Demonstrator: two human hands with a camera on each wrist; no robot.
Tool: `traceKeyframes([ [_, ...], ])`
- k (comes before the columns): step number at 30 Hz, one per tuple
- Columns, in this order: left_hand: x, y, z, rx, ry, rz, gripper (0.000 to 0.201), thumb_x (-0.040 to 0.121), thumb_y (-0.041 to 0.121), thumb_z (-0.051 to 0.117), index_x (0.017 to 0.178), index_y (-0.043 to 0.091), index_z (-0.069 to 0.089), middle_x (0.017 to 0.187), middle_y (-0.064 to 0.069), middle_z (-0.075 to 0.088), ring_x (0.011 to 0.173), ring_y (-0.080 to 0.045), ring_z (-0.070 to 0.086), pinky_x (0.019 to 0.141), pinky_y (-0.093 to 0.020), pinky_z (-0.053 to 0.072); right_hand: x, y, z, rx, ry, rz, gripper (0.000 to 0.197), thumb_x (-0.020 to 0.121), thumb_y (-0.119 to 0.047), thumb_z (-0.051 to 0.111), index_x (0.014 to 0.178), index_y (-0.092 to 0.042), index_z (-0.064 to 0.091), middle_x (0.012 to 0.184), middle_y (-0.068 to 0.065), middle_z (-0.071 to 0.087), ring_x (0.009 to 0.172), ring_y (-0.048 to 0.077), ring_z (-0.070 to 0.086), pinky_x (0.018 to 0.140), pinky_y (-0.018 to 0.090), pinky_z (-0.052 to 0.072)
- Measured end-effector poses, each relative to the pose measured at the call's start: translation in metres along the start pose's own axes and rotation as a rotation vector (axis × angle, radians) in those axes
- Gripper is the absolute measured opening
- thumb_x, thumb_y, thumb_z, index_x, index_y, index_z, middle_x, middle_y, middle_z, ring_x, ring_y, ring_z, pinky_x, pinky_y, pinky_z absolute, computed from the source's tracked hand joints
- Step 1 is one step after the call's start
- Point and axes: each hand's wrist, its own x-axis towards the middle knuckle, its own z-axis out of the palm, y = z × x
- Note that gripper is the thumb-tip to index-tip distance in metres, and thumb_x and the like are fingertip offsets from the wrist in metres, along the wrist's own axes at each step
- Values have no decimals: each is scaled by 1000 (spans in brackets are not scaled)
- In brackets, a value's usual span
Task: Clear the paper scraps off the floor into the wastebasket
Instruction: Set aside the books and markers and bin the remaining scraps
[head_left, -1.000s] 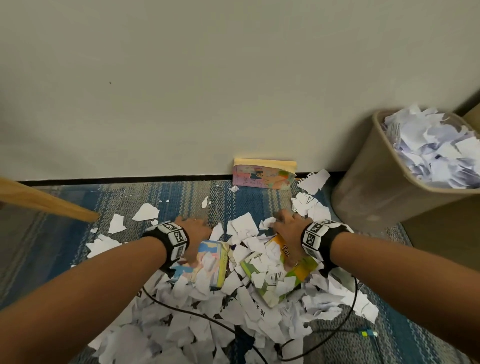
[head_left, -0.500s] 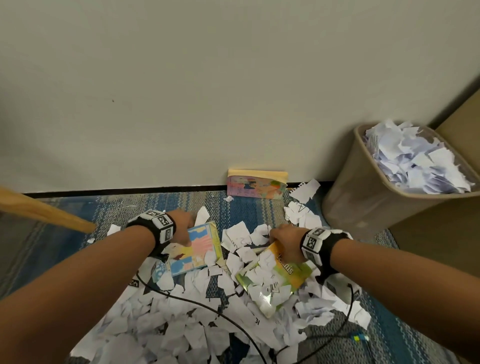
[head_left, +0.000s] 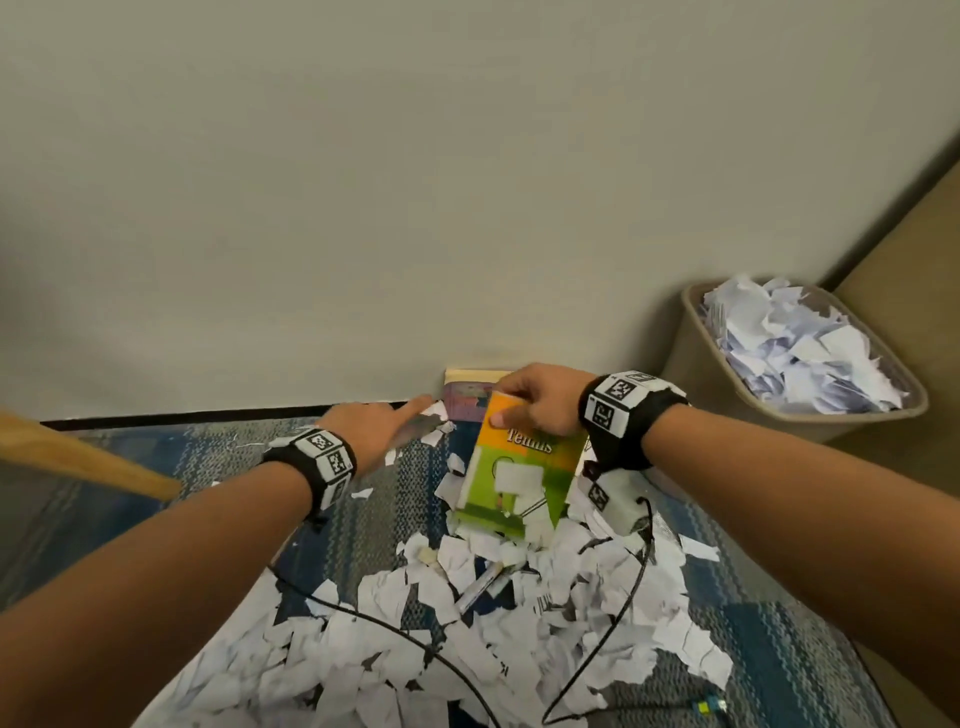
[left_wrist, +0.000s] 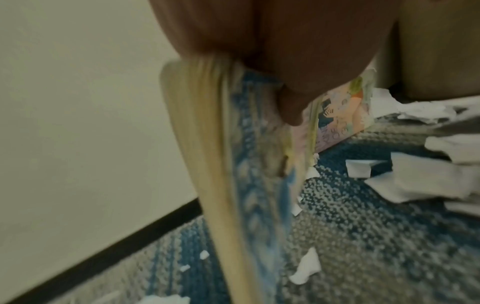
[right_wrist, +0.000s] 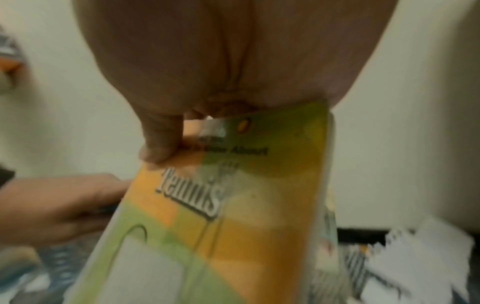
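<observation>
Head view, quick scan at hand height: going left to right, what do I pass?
Wooden leg → left hand → Tennis book, held by the right hand → wastebasket full of paper scraps.

Torn white paper scraps strewn over the blue rug, more heaped in the tan wastebasket.
</observation>
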Motion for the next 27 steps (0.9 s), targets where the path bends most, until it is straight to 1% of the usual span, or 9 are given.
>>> traceKeyframes([
  [3,3,-2,6,-268,-50,-27,74,92,17,53,147,38,9,92,-12,63,80,-29,62,73,-41,53,5,-6,-4,-250,69,-33,31,97,-41,51,105,-12,57,104,9,64,95,29,59,77,33,43],
  [6,0,6,14,-468,-110,-37,59,97,27,51,148,23,21,128,-14,57,111,-31,57,90,-35,45,8,-1,-3,-355,100,45,34,98,-42,44,110,-11,53,111,15,62,100,33,58,81,37,45],
  [7,-3,9,17,-475,-128,-37,51,99,28,48,145,19,28,131,-13,56,113,-30,56,89,-33,43,9,1,-2,-363,93,65,35,98,-43,44,110,-12,53,112,15,62,100,34,58,81,37,45],
  [12,-5,15,34,-435,-113,-69,17,98,33,49,97,15,50,92,-7,62,89,-28,58,75,-31,43,8,8,6,-401,84,74,34,97,-43,42,116,-15,51,109,14,62,90,31,57,74,33,43],
  [15,1,12,33,-527,10,-94,24,98,28,46,78,16,50,69,4,51,75,-22,53,66,-27,39,10,9,4,-335,101,67,37,97,-42,42,125,-18,48,108,13,62,90,30,58,77,36,47],
  [19,11,3,25,-448,199,-284,21,99,30,41,92,14,53,85,-9,63,75,-28,56,64,-30,41,13,11,5,-253,99,46,33,98,-42,44,121,-18,49,102,10,61,90,29,58,78,36,47],
  [22,13,1,22,-376,16,-423,37,95,28,49,124,5,46,108,-18,62,91,-32,61,67,-35,46,16,13,11,-184,103,27,23,98,-38,47,110,-18,49,95,7,60,87,29,58,76,35,46],
  [24,12,6,23,-375,-15,-377,41,98,28,42,129,2,45,117,-19,60,103,-33,60,78,-36,48,17,15,14,-149,109,47,23,98,-38,48,111,-20,51,100,7,62,92,29,59,82,38,49],
  [27,11,21,27,-666,74,-131,50,99,46,38,139,16,45,128,-8,57,113,-26,57,91,-32,44,21,15,17,-134,125,68,27,98,-38,49,114,-17,54,107,7,62,96,28,59,85,38,48],
])
